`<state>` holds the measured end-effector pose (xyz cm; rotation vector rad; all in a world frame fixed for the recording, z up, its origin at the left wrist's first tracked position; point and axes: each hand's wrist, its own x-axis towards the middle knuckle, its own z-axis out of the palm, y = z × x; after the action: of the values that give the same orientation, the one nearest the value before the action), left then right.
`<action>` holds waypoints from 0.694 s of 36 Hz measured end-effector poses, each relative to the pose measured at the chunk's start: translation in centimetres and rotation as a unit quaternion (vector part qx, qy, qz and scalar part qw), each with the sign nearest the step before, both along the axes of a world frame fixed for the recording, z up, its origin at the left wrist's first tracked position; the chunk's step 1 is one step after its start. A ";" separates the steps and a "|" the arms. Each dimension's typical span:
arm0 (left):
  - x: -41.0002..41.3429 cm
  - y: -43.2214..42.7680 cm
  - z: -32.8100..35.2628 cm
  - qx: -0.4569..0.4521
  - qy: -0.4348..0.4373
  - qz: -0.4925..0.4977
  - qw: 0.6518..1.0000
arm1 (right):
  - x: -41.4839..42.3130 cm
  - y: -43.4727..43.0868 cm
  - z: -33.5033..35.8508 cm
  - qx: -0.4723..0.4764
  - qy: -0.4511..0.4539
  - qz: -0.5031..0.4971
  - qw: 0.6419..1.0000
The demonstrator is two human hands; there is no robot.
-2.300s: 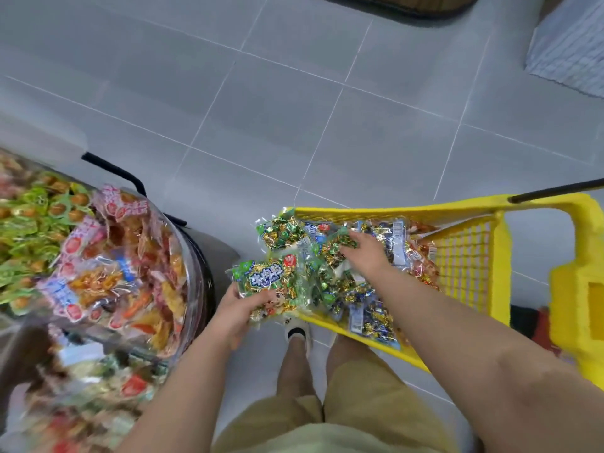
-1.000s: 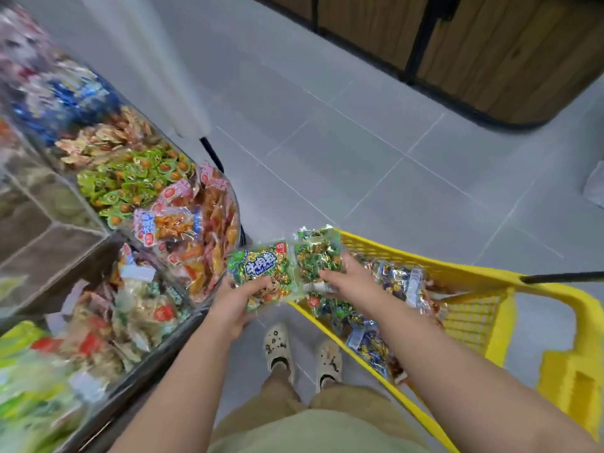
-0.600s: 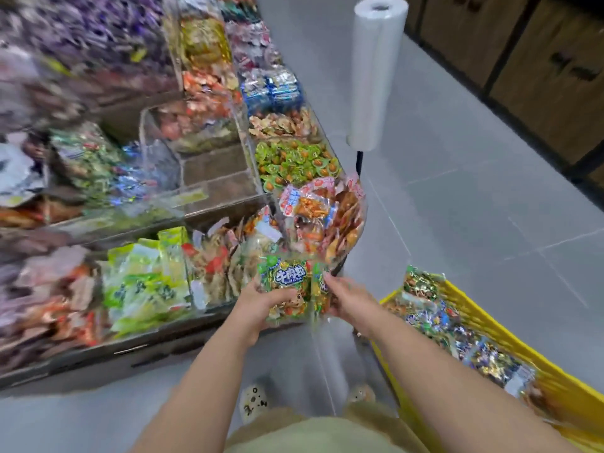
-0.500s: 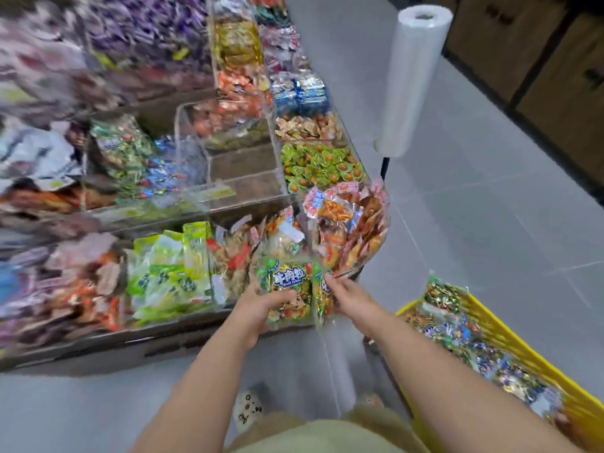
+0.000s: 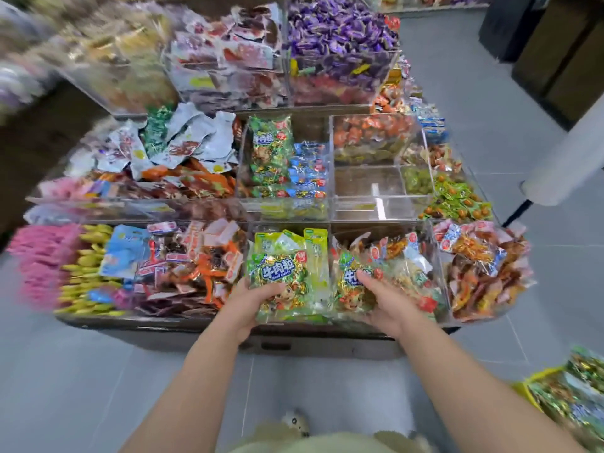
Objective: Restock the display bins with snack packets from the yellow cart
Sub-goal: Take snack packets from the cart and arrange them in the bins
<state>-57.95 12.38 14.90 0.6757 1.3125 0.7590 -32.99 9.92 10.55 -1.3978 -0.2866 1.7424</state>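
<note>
The left hand's (image 5: 251, 300) grip is clamped on a green packet (image 5: 277, 276) and the right hand's (image 5: 389, 304) on a second packet (image 5: 350, 284). Both are over the front bins (image 5: 163, 317), unreleased; the cart (image 5: 524, 390) holds more.

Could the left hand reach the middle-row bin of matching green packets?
Likely yes: the bin is open-topped, one row beyond the left hand, which holds a green packet; nothing covers it.

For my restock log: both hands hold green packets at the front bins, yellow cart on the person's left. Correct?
Not quite: the head view shows the yellow cart on the person's right. The left hand and right hand do hold green packets at the front bins.
</note>
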 end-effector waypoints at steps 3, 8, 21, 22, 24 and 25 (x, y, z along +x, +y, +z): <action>-2.8 1.7 0.6 -0.002 -0.005 0.023 1.000 | -2.4 1.5 0.4 0.028 -0.031 -0.006 0.999; -5.5 4.5 0.9 -0.008 0.011 0.038 0.999 | -4.9 4.1 0.7 0.047 -0.086 0.031 0.995; -9.8 11.1 1.7 -0.002 -0.006 0.106 0.994 | -7.1 13.4 1.4 0.066 -0.205 0.047 0.975; -10.0 11.7 1.7 0.000 -0.012 0.108 0.994 | -7.2 14.2 1.5 0.066 -0.209 0.053 0.974; -10.4 13.0 1.9 0.013 -0.016 0.105 0.994 | -7.5 15.8 1.8 0.076 -0.235 0.070 0.967; -10.6 13.7 2.0 0.019 -0.018 0.107 0.994 | -7.6 16.6 1.9 0.082 -0.245 0.073 0.963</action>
<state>-68.53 26.06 16.93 0.5536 1.3540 0.9685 -40.58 26.49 12.50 -1.7030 -0.8029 1.4222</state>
